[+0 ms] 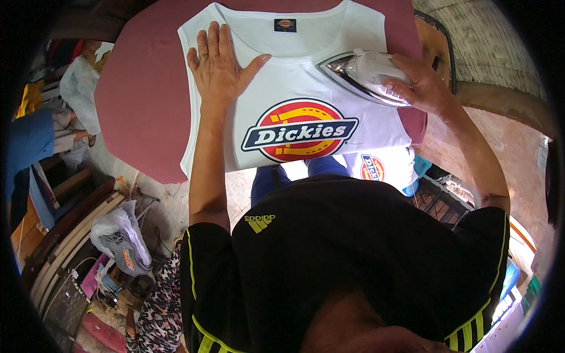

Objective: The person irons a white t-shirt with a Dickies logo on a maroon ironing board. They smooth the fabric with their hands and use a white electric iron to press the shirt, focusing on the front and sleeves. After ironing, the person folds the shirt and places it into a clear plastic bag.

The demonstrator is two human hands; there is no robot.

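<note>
Shirt (279, 73) up on the counter (138, 100), white and sleeveless, spread out face up with its scooped neckline at the far side and its lower part running to the near edge! Big round emblem (294, 106) on the chest, red and yellow with a dark blue banner across it, and a little dark label (285, 25) sits inside the back of the neck. Fabric looks mostly smooth, bright white toward the right side. Now the hands: left hand (219, 73) is open, palm down on the cloth by the left shoulder, fingers close together and pointing away, thumb stretched out toward the neckline, nothing gripped there. Over to the right hand (422, 85), and it's closed around the handle of the iron (360, 73), white on top, shiny silver below! That iron rests on the shirt near the right armhole, its tip aimed leftward, just beside the neckline and well apart from the left hand
</note>
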